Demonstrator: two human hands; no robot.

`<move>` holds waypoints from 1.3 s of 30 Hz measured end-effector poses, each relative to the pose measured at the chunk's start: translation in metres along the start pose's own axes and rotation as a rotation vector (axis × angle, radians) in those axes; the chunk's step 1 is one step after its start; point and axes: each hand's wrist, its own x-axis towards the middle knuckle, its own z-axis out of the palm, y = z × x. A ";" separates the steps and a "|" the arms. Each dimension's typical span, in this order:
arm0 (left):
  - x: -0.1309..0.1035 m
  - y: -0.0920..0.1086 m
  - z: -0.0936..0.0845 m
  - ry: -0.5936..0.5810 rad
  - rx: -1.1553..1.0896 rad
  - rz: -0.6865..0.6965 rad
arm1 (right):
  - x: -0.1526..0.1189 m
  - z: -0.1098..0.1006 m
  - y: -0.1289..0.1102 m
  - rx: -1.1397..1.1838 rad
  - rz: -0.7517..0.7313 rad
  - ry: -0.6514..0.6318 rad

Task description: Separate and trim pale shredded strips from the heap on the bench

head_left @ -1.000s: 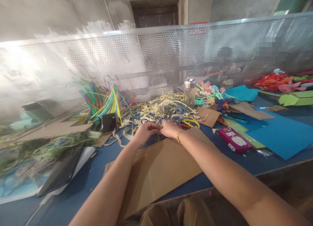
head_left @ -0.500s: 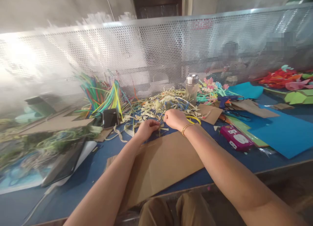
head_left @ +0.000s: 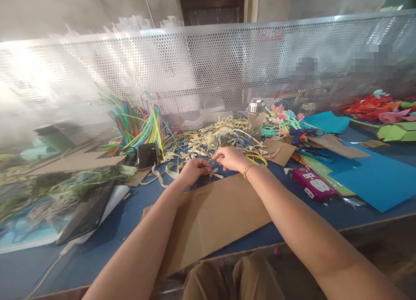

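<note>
On the blue surface (head_left: 130, 215), a cardboard sheet (head_left: 217, 220) lies just short of the left hand (head_left: 194, 172) and right hand (head_left: 232, 158), with a tangle of pale strips (head_left: 224, 133) beyond them. The left hand's fingertips pinch a small pale piece (head_left: 217, 174); the right hand's fingers curl close beside it, whether gripping I cannot tell.

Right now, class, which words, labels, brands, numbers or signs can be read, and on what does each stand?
"B" (probably), in white on the purple box; its other marks are too small to read.
Red patch seen through the mesh screen: any lettering is too blurred to read.
No other text can be made out.
</note>
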 end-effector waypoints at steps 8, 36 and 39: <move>-0.002 0.005 0.001 -0.022 0.009 -0.004 | -0.008 0.008 -0.015 -0.308 -0.114 0.009; -0.004 0.004 -0.002 0.048 -0.020 -0.079 | -0.009 -0.001 -0.015 -0.349 -0.190 0.013; -0.003 0.004 -0.003 0.030 0.013 -0.053 | -0.006 0.000 -0.013 -0.339 -0.095 0.051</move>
